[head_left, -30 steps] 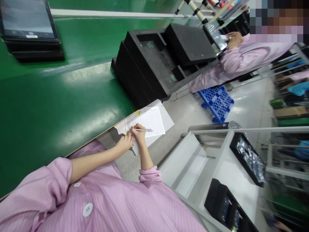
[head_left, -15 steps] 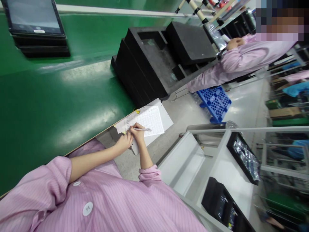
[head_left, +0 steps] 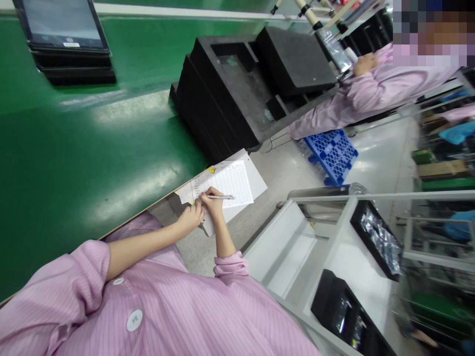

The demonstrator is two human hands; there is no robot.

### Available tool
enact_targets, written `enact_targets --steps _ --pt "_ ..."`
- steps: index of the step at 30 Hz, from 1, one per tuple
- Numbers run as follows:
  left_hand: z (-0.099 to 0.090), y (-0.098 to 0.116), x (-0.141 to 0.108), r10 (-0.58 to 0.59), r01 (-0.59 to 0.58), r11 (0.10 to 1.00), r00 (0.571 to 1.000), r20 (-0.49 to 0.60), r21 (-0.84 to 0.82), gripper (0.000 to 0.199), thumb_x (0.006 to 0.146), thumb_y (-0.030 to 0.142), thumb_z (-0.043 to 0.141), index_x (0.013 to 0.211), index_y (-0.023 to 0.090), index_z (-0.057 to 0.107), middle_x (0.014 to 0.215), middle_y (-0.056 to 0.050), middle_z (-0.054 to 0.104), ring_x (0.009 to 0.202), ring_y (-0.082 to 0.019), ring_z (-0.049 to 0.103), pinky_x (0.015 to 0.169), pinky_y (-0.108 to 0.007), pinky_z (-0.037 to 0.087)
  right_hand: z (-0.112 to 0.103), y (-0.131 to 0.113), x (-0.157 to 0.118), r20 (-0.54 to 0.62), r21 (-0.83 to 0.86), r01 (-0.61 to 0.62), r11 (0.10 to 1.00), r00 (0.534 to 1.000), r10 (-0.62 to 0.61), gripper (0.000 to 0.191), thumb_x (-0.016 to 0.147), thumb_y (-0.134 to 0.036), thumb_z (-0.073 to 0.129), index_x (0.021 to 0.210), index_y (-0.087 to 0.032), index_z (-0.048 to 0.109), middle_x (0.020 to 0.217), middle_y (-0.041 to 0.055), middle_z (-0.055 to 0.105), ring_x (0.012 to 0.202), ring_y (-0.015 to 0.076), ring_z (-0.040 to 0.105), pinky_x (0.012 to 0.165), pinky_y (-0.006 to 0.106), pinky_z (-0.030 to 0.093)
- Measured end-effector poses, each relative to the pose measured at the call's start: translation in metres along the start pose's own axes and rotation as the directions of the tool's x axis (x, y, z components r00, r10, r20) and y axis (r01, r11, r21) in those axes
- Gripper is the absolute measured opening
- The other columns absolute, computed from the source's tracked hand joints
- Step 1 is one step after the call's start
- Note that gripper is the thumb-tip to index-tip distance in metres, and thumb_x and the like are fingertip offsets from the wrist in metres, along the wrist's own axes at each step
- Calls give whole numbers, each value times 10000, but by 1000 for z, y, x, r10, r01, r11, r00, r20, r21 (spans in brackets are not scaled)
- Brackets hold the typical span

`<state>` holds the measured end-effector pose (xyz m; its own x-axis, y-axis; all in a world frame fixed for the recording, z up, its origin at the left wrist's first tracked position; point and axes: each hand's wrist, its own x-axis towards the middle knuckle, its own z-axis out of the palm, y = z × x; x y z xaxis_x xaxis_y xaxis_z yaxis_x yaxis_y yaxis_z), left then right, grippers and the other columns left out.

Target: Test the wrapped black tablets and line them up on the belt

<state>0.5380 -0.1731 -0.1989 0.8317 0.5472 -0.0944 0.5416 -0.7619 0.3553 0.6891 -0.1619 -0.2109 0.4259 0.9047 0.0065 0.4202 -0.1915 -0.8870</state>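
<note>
A printed form (head_left: pixel 233 180) with a table of rows lies on a pale board (head_left: pixel 259 184) at the edge of the green table. My right hand (head_left: pixel 213 201) is closed around a silver pen (head_left: pixel 222 197), its tip down near the form's left columns. Beside it, my left hand (head_left: pixel 192 217) rests at the lower edge of the paper, fingers curled and close to the right hand's fingertips; whether it grips the board's edge is hidden. A small yellow mark (head_left: pixel 212 169) shows at the paper's upper edge.
Stacked black foam trays (head_left: pixel 222 106) stand beyond the board on the green table (head_left: pixel 92 163). Tablet-like devices (head_left: pixel 67 24) are piled at upper left. At right are a white shelf (head_left: pixel 371 257) with black trays, a blue pallet (head_left: pixel 332 153) and a person in pink (head_left: pixel 356 96).
The whole view has shifted slightly. Both hands stay at nearly the same spot on the form, the pen still held. The other person's hand has moved slightly to the right.
</note>
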Motion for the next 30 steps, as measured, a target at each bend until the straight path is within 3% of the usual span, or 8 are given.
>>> enact_targets --steps 10,25,30 --pt "-5 1 -1 14 -14 1000 1000 26 23 489 965 94 284 1398 58 509 1426 -303 517 995 -289 642 734 -376 462 2 -2 -2 -12 -10 1 1000 1000 -1 297 727 -321 629 527 -232 429 500 -50 440 515 126 380 519 266 314" --pt "-6 3 -1 6 -6 1000 1000 20 12 451 987 108 349 1398 56 527 1429 -310 516 997 -286 665 750 -373 491 1 -2 -2 -4 -2 0 1000 1000 0 290 726 -318 633 532 -229 437 500 -51 447 514 124 384 515 266 307" --pt "-9 5 -1 40 -42 991 999 18 126 444 990 107 352 1391 40 531 1397 -324 540 972 -277 680 714 -353 508 1 -2 -1 -18 1 -3 1000 1000 3 296 726 -320 625 530 -230 422 495 -52 441 520 125 389 523 266 312"
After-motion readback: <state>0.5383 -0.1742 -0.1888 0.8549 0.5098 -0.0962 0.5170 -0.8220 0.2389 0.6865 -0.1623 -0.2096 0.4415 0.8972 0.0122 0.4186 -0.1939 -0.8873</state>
